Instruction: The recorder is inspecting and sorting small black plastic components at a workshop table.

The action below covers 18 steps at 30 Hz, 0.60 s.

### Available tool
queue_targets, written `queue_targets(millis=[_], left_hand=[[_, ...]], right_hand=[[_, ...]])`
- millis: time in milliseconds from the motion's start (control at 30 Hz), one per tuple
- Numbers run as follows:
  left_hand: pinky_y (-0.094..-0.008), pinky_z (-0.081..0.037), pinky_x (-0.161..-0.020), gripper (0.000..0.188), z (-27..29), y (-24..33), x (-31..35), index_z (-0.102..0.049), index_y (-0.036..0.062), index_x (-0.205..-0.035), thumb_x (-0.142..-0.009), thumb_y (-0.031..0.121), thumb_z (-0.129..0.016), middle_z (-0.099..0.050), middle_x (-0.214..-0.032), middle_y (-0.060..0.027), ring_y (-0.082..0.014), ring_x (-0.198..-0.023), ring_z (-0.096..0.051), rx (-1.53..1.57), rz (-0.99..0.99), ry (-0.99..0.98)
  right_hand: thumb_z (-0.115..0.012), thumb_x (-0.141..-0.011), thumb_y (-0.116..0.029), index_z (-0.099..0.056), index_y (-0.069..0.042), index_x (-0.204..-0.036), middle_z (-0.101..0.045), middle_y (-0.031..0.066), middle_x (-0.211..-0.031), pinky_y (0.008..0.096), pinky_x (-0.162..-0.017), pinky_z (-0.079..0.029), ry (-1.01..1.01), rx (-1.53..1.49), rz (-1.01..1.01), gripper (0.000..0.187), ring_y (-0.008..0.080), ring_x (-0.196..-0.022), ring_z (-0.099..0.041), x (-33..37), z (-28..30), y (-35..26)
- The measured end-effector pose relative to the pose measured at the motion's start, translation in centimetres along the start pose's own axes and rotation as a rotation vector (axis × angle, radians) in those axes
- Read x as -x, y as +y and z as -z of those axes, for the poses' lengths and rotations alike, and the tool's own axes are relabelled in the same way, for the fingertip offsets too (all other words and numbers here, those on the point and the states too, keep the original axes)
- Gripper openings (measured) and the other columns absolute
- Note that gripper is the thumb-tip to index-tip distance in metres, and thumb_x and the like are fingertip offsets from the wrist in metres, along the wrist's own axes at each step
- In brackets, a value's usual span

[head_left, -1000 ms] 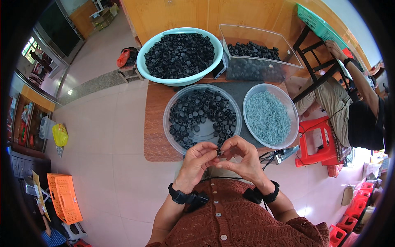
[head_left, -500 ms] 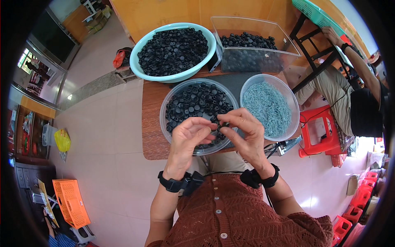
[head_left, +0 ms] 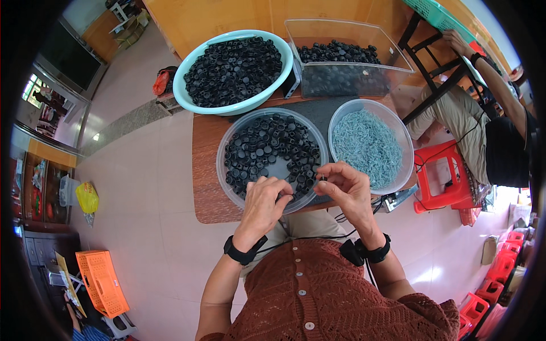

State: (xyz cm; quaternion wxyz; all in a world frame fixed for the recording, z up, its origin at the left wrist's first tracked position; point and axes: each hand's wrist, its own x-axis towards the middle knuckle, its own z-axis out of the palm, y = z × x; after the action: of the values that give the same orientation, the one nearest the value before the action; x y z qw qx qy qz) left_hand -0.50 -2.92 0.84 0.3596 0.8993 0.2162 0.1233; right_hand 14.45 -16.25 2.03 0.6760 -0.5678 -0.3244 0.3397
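Note:
My left hand [head_left: 263,200] is palm down over the near rim of a round clear tub [head_left: 220,181] that holds loose black plastic caps [head_left: 267,139]. Its fingers are curled in, and whatever they hold is hidden. Right of it, at the tub's near right rim, my right hand [head_left: 351,190] pinches a small dark piece [head_left: 323,178] between thumb and forefinger. The piece is too small to name surely. Just beyond that hand stands a second clear tub [head_left: 410,162], filled with small silvery screws [head_left: 367,148].
Behind stand a pale green basin [head_left: 179,91] heaped with black caps and a clear rectangular bin [head_left: 352,68] with more. All rest on a brown wooden table [head_left: 207,196]. At right, another person's arm [head_left: 503,85] reaches toward a green basket [head_left: 438,17], near a red stool [head_left: 441,182].
My hands have parted from where they met above the caps. The left has come nearer and to the left, turning palm down; the right has shifted slightly right and nearer, still pinching.

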Motion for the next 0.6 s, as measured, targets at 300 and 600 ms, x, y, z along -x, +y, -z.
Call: queue_targets(millis=[300, 600], left_hand=[[-0.0348, -0.031, -0.078, 0.015, 0.0, 0.8, 0.2, -0.063, 0.0081, -0.089, -0.075, 0.011, -0.067, -0.056, -0.082, -0.004, -0.022, -0.082, -0.052, -0.016, -0.012, 0.0], [-0.035, -0.03, -0.076, 0.015, -0.4, 1.3, 0.5, -0.06, 0.0074, -0.09, -0.075, 0.007, -0.063, -0.052, -0.085, -0.0061, -0.0239, -0.085, -0.049, -0.127, -0.071, -0.089]], right_hand=[[-0.062, -0.082, 0.003, -0.06, 0.004, -0.103, -0.059, 0.0071, -0.092, 0.0228, -0.07, -0.054, 0.025, -0.036, -0.074, 0.021, 0.013, -0.077, -0.065, 0.3, 0.4, 0.7], [-0.06, -0.083, 0.002, -0.06, 0.004, -0.103, -0.06, 0.0069, -0.09, 0.0222, -0.068, -0.054, 0.034, -0.007, -0.114, 0.02, 0.0121, -0.075, -0.064, 0.8, 0.4, 0.7]])
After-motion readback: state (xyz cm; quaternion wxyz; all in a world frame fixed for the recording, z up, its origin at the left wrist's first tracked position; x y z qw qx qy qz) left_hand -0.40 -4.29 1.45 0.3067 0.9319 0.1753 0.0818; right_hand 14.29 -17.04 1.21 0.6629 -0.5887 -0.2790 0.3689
